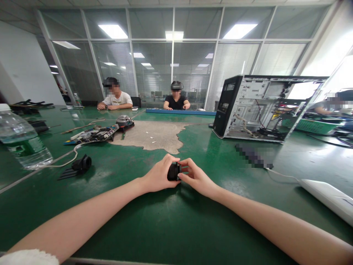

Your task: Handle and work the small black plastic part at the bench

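Small black part [173,172] is near centre at the green table [176,228], left hand [157,173] curled round it, right hand [199,179] pinching its right side (looks mid-job, can't tell how much is left).

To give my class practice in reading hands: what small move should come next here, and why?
Probably the right hand should firm its fingertip hold on the small black part. The left hand already holds it between thumb and fingers, while the right hand's fingertips are only at its right side; how firmly they press, the picture doesn't show.
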The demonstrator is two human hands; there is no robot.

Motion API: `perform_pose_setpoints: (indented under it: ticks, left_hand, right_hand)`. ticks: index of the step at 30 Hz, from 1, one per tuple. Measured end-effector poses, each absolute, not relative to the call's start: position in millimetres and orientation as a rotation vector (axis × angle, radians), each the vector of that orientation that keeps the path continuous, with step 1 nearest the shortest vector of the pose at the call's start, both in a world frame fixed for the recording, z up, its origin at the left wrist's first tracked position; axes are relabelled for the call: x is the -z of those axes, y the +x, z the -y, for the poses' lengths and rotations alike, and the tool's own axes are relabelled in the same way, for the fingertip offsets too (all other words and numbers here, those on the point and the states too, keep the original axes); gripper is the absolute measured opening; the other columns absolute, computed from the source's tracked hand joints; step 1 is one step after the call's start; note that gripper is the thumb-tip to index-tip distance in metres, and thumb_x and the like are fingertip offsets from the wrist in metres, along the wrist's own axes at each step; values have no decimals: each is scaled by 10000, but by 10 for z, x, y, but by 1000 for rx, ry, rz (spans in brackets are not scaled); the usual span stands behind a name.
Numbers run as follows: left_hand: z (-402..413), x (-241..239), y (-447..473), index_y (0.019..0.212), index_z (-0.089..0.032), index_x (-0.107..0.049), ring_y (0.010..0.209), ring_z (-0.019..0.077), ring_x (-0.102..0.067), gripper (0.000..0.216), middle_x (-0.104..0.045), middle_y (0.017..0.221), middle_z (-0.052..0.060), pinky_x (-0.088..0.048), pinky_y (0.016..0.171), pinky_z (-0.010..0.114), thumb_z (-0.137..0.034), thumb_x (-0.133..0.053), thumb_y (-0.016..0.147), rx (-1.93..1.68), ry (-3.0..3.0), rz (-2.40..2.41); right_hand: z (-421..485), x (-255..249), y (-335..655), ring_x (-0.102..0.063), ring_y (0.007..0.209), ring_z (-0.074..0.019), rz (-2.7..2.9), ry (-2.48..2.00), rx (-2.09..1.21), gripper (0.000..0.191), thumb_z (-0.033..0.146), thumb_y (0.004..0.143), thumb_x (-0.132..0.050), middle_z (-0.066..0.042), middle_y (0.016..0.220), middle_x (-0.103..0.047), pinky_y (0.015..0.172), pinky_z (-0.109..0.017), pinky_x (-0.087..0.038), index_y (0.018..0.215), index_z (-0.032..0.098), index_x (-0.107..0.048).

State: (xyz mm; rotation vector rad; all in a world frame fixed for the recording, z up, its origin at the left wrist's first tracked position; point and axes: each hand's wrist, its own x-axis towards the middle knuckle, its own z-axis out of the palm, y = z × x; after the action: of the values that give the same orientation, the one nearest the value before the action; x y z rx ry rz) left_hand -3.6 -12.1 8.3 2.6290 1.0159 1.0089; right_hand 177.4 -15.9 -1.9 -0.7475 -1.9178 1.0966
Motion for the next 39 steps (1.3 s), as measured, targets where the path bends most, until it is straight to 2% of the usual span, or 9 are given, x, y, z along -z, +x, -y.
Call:
perform_pose_setpoints:
  ticks: [7,14,19,25,31,36,39]
  left_hand:
    - [129,-93,-35,1104,-209,-365,922,209,-510,570,-453,1036,47,-432,776,334,-252,-663,620,-1010,2637,-1011]
    - [127,-90,-37,1122,-213,-354,943,213,-504,575,-451,1047,51,-428,795,341,-246,-653,632,-1002,2645,-1000]
    - [120,-83,-37,1108,-209,-360,931,210,-507,564,-447,1046,49,-432,782,333,-250,-654,629,-1000,2644,-1012]
    - [117,-78,-34,1111,-212,-354,942,207,-503,572,-447,1050,46,-428,794,330,-259,-658,629,-991,2635,-1018]
    - [117,-87,-37,1117,-211,-352,956,209,-498,571,-444,1057,49,-421,811,332,-244,-652,632,-985,2642,-1002]
    - [120,-89,-40,1116,-208,-351,941,209,-501,574,-445,1049,49,-423,797,330,-239,-653,628,-986,2643,-1016]
    - [121,-88,-40,1107,-210,-356,918,204,-506,567,-446,1038,45,-429,775,324,-241,-653,626,-985,2642,-1020]
  right_hand:
    - [170,10,1775,-545,969,-169,1915,-763,-1008,170,265,801,-520,-27,979,-509,779,-311,-504,953,217,-462]
    - [128,45,1774,-541,959,-169,1903,-827,-1057,267,272,790,-533,-50,1038,-510,787,-332,-503,1030,213,-434]
    - [138,38,1782,-563,889,-146,1910,-749,-1096,238,234,780,-551,-25,983,-509,764,-310,-506,985,216,-430]
    - [146,25,1774,-534,953,-157,1917,-742,-964,167,248,791,-534,-22,965,-500,831,-324,-485,942,210,-474]
    - [109,60,1777,-545,941,-167,1915,-798,-1056,275,253,786,-540,-43,1002,-516,804,-340,-491,1035,213,-431]
    - [122,47,1791,-565,869,-152,1943,-799,-1106,278,231,783,-543,-34,980,-525,772,-330,-495,1036,217,-430]
    - [143,25,1789,-552,914,-160,1940,-768,-1066,271,219,774,-555,-32,995,-510,771,-316,-496,1016,219,-434]
